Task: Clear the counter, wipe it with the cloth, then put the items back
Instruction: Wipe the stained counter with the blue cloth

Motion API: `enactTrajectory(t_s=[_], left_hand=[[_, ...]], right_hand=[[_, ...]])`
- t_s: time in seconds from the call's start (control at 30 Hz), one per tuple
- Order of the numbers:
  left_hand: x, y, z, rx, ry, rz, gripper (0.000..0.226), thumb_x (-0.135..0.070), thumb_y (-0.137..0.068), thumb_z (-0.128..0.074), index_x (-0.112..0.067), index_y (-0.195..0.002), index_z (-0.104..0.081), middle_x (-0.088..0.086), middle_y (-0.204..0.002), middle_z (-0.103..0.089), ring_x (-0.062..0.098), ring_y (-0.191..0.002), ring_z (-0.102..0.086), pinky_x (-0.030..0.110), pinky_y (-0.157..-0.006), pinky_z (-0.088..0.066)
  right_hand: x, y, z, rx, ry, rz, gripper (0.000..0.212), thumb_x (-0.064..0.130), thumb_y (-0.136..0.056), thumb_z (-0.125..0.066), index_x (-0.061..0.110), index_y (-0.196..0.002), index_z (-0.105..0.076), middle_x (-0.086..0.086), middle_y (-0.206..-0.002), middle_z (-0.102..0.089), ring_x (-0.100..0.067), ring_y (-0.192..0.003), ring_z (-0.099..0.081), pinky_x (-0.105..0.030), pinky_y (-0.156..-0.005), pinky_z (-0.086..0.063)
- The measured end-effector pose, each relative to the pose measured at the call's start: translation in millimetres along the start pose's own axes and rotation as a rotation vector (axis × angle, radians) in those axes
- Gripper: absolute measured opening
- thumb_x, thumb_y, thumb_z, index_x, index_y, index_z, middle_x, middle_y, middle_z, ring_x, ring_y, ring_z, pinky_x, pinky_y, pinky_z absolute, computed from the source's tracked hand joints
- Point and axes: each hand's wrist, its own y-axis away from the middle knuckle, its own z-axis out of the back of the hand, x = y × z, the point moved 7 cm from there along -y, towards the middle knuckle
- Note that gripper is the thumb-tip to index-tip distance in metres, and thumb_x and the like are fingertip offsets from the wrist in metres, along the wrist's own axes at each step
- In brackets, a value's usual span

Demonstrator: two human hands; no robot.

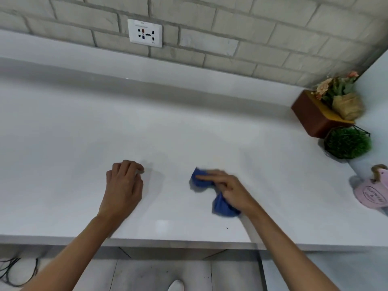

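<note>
A blue cloth (223, 204) lies bunched on the white counter (84, 143), right of centre near the front. My right hand (228, 189) presses flat on top of it, fingers stretched to the left over the cloth. My left hand (123, 185) rests on the counter to the left, fingers curled under, holding nothing. A brown box of flowers (315, 115), a round green plant in a wire pot (346, 143) and a pink pot (372, 193) stand along the right side.
A brick wall with a white socket plate (145, 32) backs the counter, above a raised white ledge. A white side wall bounds the right. The counter's front edge runs low in view, with cables (14, 271) on the floor at the lower left.
</note>
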Motion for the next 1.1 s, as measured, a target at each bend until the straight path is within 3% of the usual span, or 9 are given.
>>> enactTrajectory(t_s=[0.07,0.17,0.23,0.33,0.5,0.7,0.87,0.97,1.1], left_hand=[[-1.8,-3.2,-1.3,0.008,-0.023,-0.010,0.022,0.005,-0.082,-0.056,-0.008,-0.099,-0.059,0.004,-0.101,-0.055,0.023,-0.094,-0.043,0.029,-0.078,-0.028],[-2.8,-5.1,-4.0,0.025,-0.061,-0.019,0.019,0.004,-0.083,-0.056,-0.006,-0.098,-0.058,0.007,-0.100,-0.056,0.025,-0.093,-0.045,0.031,-0.078,-0.030],[-3.6,-3.7,-5.5,0.034,-0.074,-0.026,0.017,0.002,-0.084,-0.054,-0.006,-0.099,-0.058,0.008,-0.100,-0.056,0.026,-0.093,-0.045,0.034,-0.077,-0.034],[-3.0,-3.6,-5.5,0.037,-0.084,-0.019,0.016,-0.005,-0.087,-0.047,-0.008,-0.099,-0.057,0.006,-0.100,-0.055,0.023,-0.093,-0.043,0.035,-0.076,-0.036],[-2.3,-4.2,-7.8,0.065,-0.103,0.005,0.018,-0.009,-0.087,-0.044,-0.009,-0.099,-0.057,0.003,-0.100,-0.055,0.023,-0.091,-0.042,0.032,-0.076,-0.034],[0.7,-4.8,-10.7,0.062,-0.106,0.038,0.018,-0.009,-0.087,-0.043,-0.010,-0.099,-0.056,0.002,-0.102,-0.054,0.021,-0.093,-0.041,0.030,-0.077,-0.031],[-1.9,-5.5,-8.3,0.050,-0.104,0.002,0.018,-0.009,-0.087,-0.042,-0.009,-0.099,-0.056,0.004,-0.102,-0.053,0.022,-0.093,-0.040,0.031,-0.077,-0.030],[-3.3,-4.9,-7.4,0.036,-0.108,-0.033,0.018,-0.008,-0.087,-0.041,-0.007,-0.099,-0.055,0.007,-0.103,-0.053,0.024,-0.093,-0.039,0.029,-0.077,-0.028],[-2.8,-2.0,-8.1,0.025,-0.113,-0.071,0.021,-0.010,-0.087,-0.039,-0.006,-0.099,-0.055,0.009,-0.104,-0.053,0.025,-0.093,-0.037,0.028,-0.077,-0.023]], right_hand=[[-1.8,-26.3,30.0,-0.169,-0.031,-0.053,0.059,-0.021,-0.085,-0.030,0.013,-0.121,-0.062,0.000,-0.134,-0.053,-0.012,-0.127,-0.048,-0.014,-0.108,-0.031],[-19.8,-69.9,66.4,-0.393,0.116,-0.123,0.060,-0.021,-0.081,-0.031,0.008,-0.125,-0.060,-0.008,-0.136,-0.054,-0.014,-0.121,-0.049,-0.007,-0.097,-0.033],[-39.9,-91.0,69.0,-0.439,0.292,-0.206,0.062,-0.019,-0.080,-0.034,0.009,-0.131,-0.054,-0.012,-0.137,-0.052,-0.023,-0.120,-0.051,-0.017,-0.093,-0.040],[-67.0,-120.0,58.6,-0.391,0.573,-0.332,0.065,-0.009,-0.084,-0.040,0.020,-0.142,-0.039,-0.007,-0.149,-0.037,-0.031,-0.126,-0.041,-0.035,-0.098,-0.036],[-61.0,-196.0,41.1,-0.260,0.609,-0.202,0.066,-0.009,-0.084,-0.040,0.021,-0.143,-0.037,-0.007,-0.152,-0.032,-0.032,-0.129,-0.038,-0.034,-0.101,-0.032],[-27.7,-261.5,12.0,-0.070,0.492,0.021,0.063,-0.014,-0.082,-0.039,0.016,-0.136,-0.049,-0.009,-0.146,-0.044,-0.031,-0.129,-0.045,-0.032,-0.095,-0.037],[-7.5,-207.1,-14.6,0.119,0.308,0.101,0.057,-0.014,-0.085,-0.035,0.017,-0.123,-0.063,-0.004,-0.144,-0.047,-0.021,-0.136,-0.040,-0.028,-0.111,-0.027],[-7.2,-152.0,-14.1,0.138,0.175,0.025,0.058,-0.019,-0.080,-0.034,0.011,-0.116,-0.067,-0.005,-0.141,-0.051,-0.021,-0.136,-0.040,-0.032,-0.114,-0.029],[-12.8,-74.3,-8.2,0.181,0.094,-0.080,0.062,-0.023,-0.073,-0.029,0.005,-0.114,-0.067,-0.007,-0.140,-0.049,-0.010,-0.133,-0.035,-0.028,-0.115,-0.025]])
